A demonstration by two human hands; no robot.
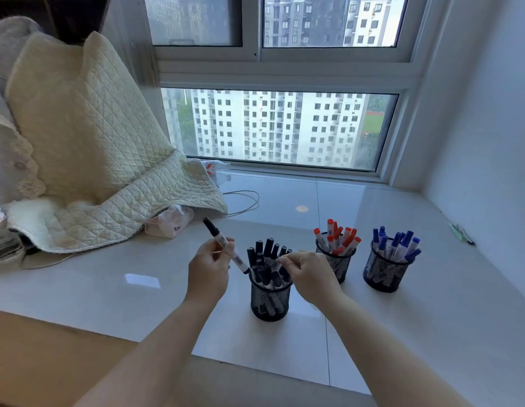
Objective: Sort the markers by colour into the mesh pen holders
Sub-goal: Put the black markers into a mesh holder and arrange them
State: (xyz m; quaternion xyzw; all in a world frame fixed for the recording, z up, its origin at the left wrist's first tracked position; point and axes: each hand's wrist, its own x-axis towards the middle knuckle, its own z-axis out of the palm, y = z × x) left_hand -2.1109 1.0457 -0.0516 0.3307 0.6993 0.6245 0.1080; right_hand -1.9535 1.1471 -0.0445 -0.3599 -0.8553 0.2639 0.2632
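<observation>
Three black mesh pen holders stand on the white sill. The nearest holder is full of black-capped markers. The middle holder has red-capped markers, and the right holder has blue-capped markers. My left hand grips a black marker tilted up to the left, its lower end at the near holder's rim. My right hand hovers over the black markers with fingers curled; whether it pinches one I cannot tell.
A quilted cream blanket is piled at the left, with a tissue pack and a thin cable beside it. A green pen lies by the right wall. The window stands behind the sill.
</observation>
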